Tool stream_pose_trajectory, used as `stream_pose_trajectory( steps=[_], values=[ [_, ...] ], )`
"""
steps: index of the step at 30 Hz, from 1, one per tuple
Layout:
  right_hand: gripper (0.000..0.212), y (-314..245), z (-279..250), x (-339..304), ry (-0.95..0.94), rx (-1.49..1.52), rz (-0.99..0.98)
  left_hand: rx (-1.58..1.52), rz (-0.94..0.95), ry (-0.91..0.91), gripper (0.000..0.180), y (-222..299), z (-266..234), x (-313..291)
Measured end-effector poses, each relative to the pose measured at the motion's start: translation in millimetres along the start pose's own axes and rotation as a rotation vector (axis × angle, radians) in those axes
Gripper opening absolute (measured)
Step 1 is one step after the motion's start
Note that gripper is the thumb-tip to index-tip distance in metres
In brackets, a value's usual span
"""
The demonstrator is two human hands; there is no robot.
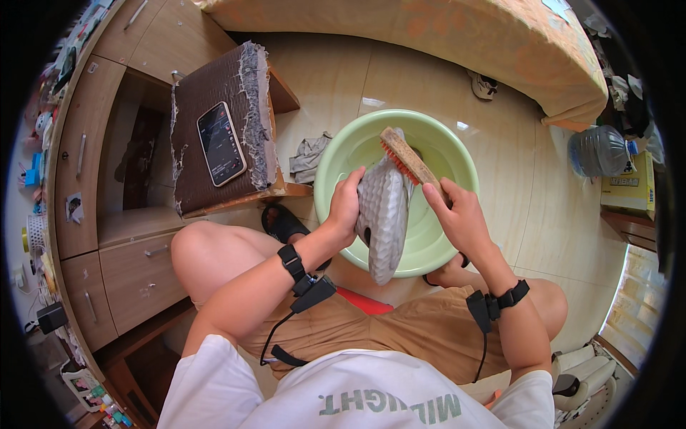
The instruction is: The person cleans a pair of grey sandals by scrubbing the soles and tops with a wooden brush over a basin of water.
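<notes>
A grey shoe (384, 222) with a bumpy, dimpled sole is tilted over a light green basin (468, 171). My left hand (346, 207) is closed on the shoe's left side. In my right hand (457, 214) is a wooden scrubbing brush (414, 159) with orange-red bristles. The bristles lie against the far part of the shoe, and my fingers wrap the brush's near end. Water (429, 229) seems to stand in the basin. Part of the shoe's far end is hidden behind the brush.
A phone (221, 144) lies on a worn brown padded stool (193, 93) to the left. Beside the basin is a grey cloth (310, 157). Wooden drawers (136, 264) line the left. A large water bottle (600, 151) stands right, a cloth-draped bed (429, 28) far.
</notes>
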State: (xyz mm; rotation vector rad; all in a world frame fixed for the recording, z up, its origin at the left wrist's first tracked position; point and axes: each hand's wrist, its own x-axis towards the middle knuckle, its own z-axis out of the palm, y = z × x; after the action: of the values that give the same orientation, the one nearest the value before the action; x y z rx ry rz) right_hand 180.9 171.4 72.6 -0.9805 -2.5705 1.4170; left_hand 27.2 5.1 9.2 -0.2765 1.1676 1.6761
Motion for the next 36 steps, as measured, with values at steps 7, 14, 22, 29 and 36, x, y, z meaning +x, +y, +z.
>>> stream_pose_trajectory(
  steps=[7, 14, 22, 29, 36],
  values=[
    [0.056, -3.4, 0.1, -4.1, -0.076, 0.055, -0.097, 0.059, 0.028, 0.031, 0.048, 2.8, 3.4, -3.0],
    [0.055, 0.5, -1.2, -0.1, -0.006, -0.006, 0.027, -0.023, 0.000, 0.003, 0.049, -4.4, -2.3, 3.2],
    [0.053, 0.9, -3.9, -1.2, -0.044, 0.036, -0.060, 0.067, 0.032, -0.052, 0.048, -2.0, -8.0, 4.2],
    [0.056, 2.3, -6.7, -3.0, -0.066, 0.023, -0.093, 0.104, 0.078, -0.019, 0.049, 0.6, -0.1, 0.8],
    [0.057, 4.7, -4.9, 2.4, -0.015, -0.035, 0.037, 0.080, 0.065, -0.043, 0.050, -0.1, 0.7, -1.6]
  ],
)
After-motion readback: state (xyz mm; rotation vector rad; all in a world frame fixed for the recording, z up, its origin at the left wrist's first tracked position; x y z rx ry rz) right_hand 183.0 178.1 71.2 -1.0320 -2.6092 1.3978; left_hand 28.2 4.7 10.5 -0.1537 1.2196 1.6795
